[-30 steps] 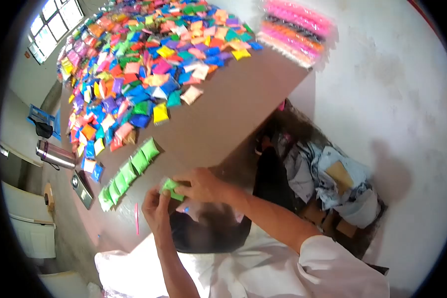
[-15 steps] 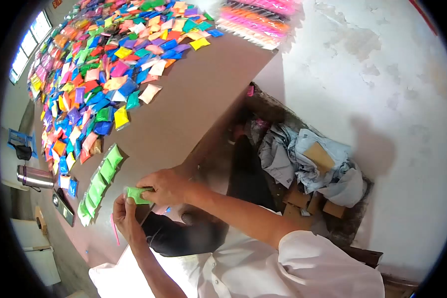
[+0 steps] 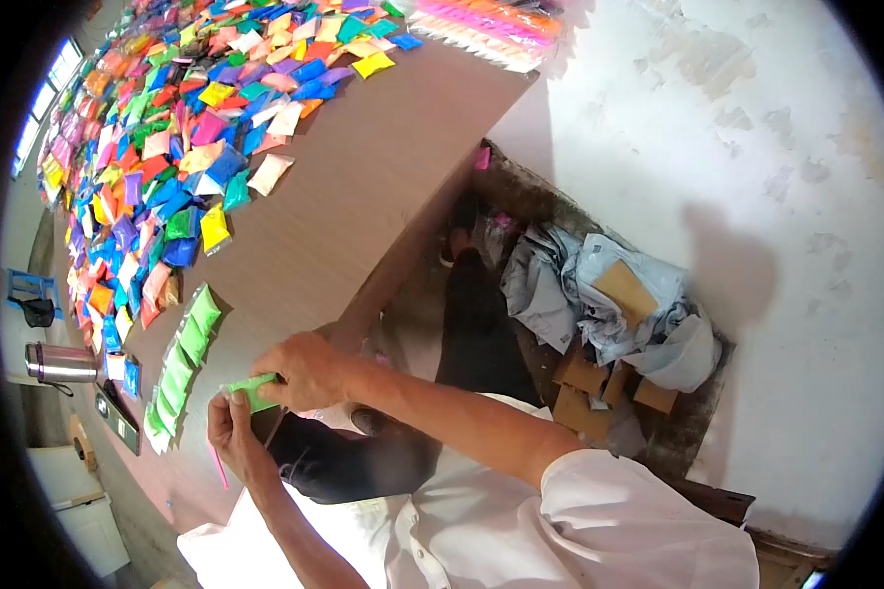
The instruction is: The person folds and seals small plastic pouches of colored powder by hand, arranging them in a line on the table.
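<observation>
A small light-green packet (image 3: 255, 391) is held between my two hands at the table's near edge. My left hand (image 3: 238, 437) pinches its left end between thumb and fingers. Closed on the other end is my right hand (image 3: 309, 373), its fingers partly hiding the packet. Just beyond, a row of joined light-green packets (image 3: 179, 375) in clear film lies on the table. A thin pink stick (image 3: 218, 466) lies beside my left hand, its upper part hidden.
A large heap of colourful packets (image 3: 206, 157) covers the far left of the brown table (image 3: 363, 187). A steel mug (image 3: 64, 362) and a phone (image 3: 118, 417) lie at the left edge. Bundled pink and orange items (image 3: 491, 29) sit by the wall. Crumpled bags (image 3: 550, 285) and cardboard (image 3: 580, 407) fill the floor corner.
The camera view has shifted slightly, so the scene sits a little further left and up. Both hands still grip the green packet, which now looks flatter and tilted differently between the fingers.
</observation>
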A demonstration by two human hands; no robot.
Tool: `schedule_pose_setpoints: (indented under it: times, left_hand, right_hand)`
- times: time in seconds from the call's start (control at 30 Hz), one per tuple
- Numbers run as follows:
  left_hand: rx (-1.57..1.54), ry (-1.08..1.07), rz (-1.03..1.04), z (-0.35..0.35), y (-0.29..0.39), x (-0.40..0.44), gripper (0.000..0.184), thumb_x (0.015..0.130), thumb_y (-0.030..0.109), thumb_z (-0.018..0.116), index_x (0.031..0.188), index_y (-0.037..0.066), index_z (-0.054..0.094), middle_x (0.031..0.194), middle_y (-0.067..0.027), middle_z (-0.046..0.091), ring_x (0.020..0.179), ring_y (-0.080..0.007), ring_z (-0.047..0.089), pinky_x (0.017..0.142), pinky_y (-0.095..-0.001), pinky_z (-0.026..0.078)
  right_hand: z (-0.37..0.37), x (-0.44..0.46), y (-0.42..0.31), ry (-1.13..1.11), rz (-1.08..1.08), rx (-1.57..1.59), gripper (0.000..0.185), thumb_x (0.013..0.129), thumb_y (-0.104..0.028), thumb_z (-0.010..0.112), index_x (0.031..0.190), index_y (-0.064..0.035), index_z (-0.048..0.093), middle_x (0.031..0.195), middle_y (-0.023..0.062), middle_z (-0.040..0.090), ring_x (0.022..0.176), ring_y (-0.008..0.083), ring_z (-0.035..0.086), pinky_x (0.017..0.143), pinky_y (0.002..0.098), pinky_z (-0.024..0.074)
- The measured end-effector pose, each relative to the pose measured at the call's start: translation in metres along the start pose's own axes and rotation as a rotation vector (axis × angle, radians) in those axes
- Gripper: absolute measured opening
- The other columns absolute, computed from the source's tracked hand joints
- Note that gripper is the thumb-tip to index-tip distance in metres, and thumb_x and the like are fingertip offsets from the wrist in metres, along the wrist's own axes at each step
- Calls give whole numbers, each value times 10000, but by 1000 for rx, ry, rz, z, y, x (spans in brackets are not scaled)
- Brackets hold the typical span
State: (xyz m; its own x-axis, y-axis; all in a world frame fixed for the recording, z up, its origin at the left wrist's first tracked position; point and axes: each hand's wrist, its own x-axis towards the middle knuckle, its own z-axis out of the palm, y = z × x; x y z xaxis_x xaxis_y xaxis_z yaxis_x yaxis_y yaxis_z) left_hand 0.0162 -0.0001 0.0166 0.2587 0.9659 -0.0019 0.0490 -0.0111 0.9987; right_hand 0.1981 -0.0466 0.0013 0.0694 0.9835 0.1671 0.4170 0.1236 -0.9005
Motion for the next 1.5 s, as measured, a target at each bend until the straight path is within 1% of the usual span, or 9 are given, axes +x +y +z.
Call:
schedule_pose_setpoints:
  times: [0.17, 0.37, 0.67, 0.73, 0.83, 0.93, 1.13, 1.4, 1.5]
  left_hand:
    - [105, 11, 1, -6, -8, 2, 260, 1034, 273, 727, 969, 23, 699, 896, -10, 661, 851, -94, 589, 806, -276, 485]
    - [76, -10, 37, -16, -20, 6, 245, 1038, 254, 716, 950, 26, 703, 886, -3, 647, 811, -95, 559, 777, -269, 465]
    - [16, -40, -59, -7, -6, 1, 227, 1045, 243, 707, 1079, 19, 698, 957, -28, 701, 878, -108, 640, 805, -268, 522]
    - [33, -103, 0, -15, -15, 6, 225, 1046, 237, 704, 1090, 16, 699, 982, -32, 711, 865, -108, 652, 808, -264, 530]
    - [39, -66, 38, -19, -21, 7, 225, 1048, 236, 701, 1094, 16, 697, 990, -40, 719, 881, -109, 664, 816, -265, 539]
    - [-5, -76, -36, -20, -17, 7, 242, 1052, 238, 695, 1129, 8, 694, 1006, -41, 718, 911, -102, 659, 828, -258, 535]
    - [29, -13, 21, 3, 2, -1, 255, 1077, 237, 650, 1200, 15, 676, 1040, -30, 702, 905, -98, 663, 810, -271, 557]
    - [42, -109, 24, -15, -15, 5, 240, 1058, 201, 678, 1202, 9, 676, 1009, -38, 717, 892, -102, 679, 817, -280, 575]
    - [55, -115, 13, -14, -14, 4, 270, 1045, 223, 700, 1197, 1, 678, 1010, -46, 725, 884, -110, 685, 817, -277, 575]
  right_hand:
    - [8, 1, 6, 22, -67, -61, 219, 870, -276, 697, 937, -81, 771, 873, 176, 746, 862, 400, 720, 784, 497, 553]
    - [-2, -1, -3, -33, 19, 12, 257, 870, -295, 719, 1004, -88, 790, 907, 182, 754, 899, 379, 730, 805, 474, 564]
    - [13, 4, 11, 118, 6, 78, 247, 891, -273, 719, 1033, -82, 787, 963, 176, 760, 911, 372, 733, 811, 459, 568]
    - [13, 4, 9, 115, -5, 63, 252, 891, -281, 718, 1031, -81, 786, 964, 175, 760, 910, 372, 732, 811, 461, 568]
    - [9, 2, 7, 110, -24, 51, 262, 892, -292, 717, 1027, -78, 783, 957, 175, 758, 899, 374, 730, 806, 467, 568]
    - [7, 3, 6, 95, -36, 42, 270, 891, -296, 719, 1033, -75, 780, 940, 180, 756, 880, 375, 731, 794, 469, 568]
    - [10, 5, 11, 115, 7, 97, 285, 889, -292, 728, 1065, -73, 780, 919, 190, 756, 857, 367, 739, 780, 454, 568]
    - [3, 2, 1, 105, 28, 104, 289, 891, -296, 713, 1045, -60, 780, 925, 196, 758, 870, 372, 742, 796, 455, 569]
    - [7, 4, 5, 172, -35, 84, 292, 898, -304, 701, 1029, -56, 781, 934, 193, 759, 881, 375, 741, 803, 456, 570]
